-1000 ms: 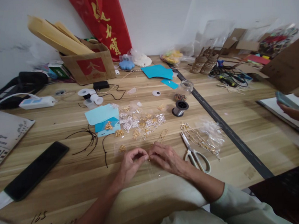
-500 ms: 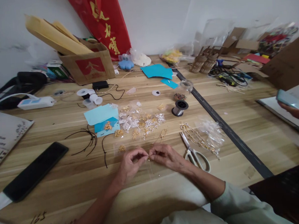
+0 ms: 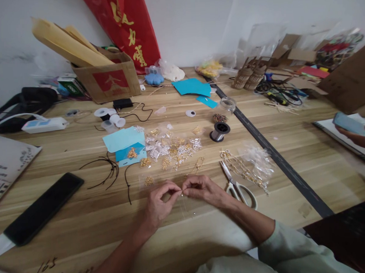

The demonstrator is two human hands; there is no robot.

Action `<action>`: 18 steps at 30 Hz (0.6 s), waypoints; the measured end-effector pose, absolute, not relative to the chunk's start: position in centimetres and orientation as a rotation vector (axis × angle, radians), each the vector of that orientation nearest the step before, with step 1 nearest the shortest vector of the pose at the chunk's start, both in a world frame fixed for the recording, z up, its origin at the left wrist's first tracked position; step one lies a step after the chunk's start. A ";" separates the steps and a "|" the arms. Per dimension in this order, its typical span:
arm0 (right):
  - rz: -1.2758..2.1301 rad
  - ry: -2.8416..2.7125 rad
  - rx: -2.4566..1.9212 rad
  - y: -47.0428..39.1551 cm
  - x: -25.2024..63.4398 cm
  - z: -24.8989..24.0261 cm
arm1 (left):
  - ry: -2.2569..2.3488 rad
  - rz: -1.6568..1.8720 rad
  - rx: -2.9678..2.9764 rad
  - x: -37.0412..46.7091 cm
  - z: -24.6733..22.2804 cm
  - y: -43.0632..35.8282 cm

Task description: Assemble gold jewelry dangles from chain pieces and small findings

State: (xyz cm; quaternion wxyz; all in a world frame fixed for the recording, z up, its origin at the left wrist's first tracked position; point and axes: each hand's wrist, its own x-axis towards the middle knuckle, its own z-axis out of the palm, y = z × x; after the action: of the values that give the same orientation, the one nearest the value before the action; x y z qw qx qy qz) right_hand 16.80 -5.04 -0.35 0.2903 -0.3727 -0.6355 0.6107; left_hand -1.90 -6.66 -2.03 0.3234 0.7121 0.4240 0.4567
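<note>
My left hand [image 3: 161, 200] and my right hand [image 3: 203, 190] meet fingertip to fingertip above the wooden table. Both pinch at a tiny gold piece [image 3: 182, 194], with a thin clear strand hanging below; which fingers grip which part is too small to tell. Just beyond lie small piles of gold beads [image 3: 149, 181] and silver and gold charms [image 3: 183, 148]. A fine gold chain [image 3: 198, 164] rests behind my right hand. White-handled scissors [image 3: 238, 190] lie to its right, beside a gold chain with links [image 3: 239, 166].
A wire spool [image 3: 220, 132] and glass jar [image 3: 227, 104] stand behind the charms. Blue cards [image 3: 124, 139], black cords [image 3: 110, 168] and a black phone [image 3: 44, 209] are left. At the right edge, another person's hand [image 3: 361, 139] holds a phone [image 3: 350, 123] over a notebook [image 3: 338, 136].
At the right edge, the other person's hand and phone have shifted slightly left and down. My fingers have moved only a little, still meeting at the tiny piece.
</note>
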 end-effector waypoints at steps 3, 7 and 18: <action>1.632 -1.680 -1.000 -5.0 16.8 -0.6 | 1.075 1.256 2.005 -1.8 -2.0 -6.7; 1.598 -1.702 -1.015 -5.0 16.8 -0.6 | 1.052 1.295 2.143 -1.8 -2.0 -6.9; 1.417 -1.845 -1.059 -5.1 16.5 -0.7 | 1.093 1.205 2.241 -1.9 -2.3 -7.0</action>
State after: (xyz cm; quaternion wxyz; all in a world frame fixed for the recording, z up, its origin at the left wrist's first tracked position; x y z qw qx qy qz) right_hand 16.49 -5.11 -0.74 0.2888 -0.3967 -0.6911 0.5307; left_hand -1.87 -7.02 -2.31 0.1849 0.7953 0.3879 0.4277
